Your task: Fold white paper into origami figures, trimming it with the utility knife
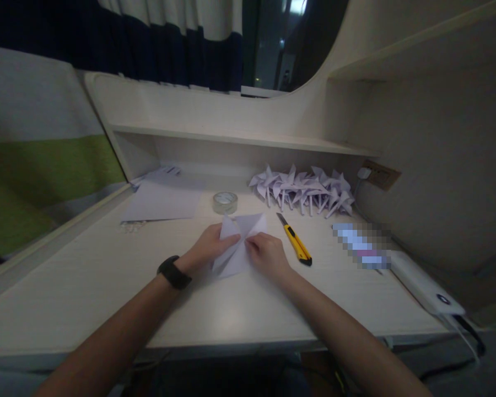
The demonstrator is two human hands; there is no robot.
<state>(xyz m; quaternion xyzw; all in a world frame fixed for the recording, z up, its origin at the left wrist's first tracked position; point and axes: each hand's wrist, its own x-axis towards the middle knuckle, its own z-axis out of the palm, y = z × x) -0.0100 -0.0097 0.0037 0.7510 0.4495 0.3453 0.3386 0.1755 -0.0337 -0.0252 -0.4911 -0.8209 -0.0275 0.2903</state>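
Observation:
My left hand (215, 242), with a dark band on its wrist, grips a square white paper (250, 223) by its left side. The thumb lies on the paper near its middle. Parts of the paper stand up or fold over at the top and left. My right hand (268, 253) is closed in a pinch at the paper's centre, and whatever its fingertips hold is too small or hidden to name. A roll of clear tape (225, 202) lies just behind the paper. To the right of my right hand rests a yellow utility knife (295, 241) with its blade out.
Several white paper pinwheels (301, 187) lie bunched at the back right, under the shelf (231, 137). At the back left is a stack of white paper (165, 196). A blurred-out phone-like object (361, 246) and a white box with cables (425, 284) sit at the right.

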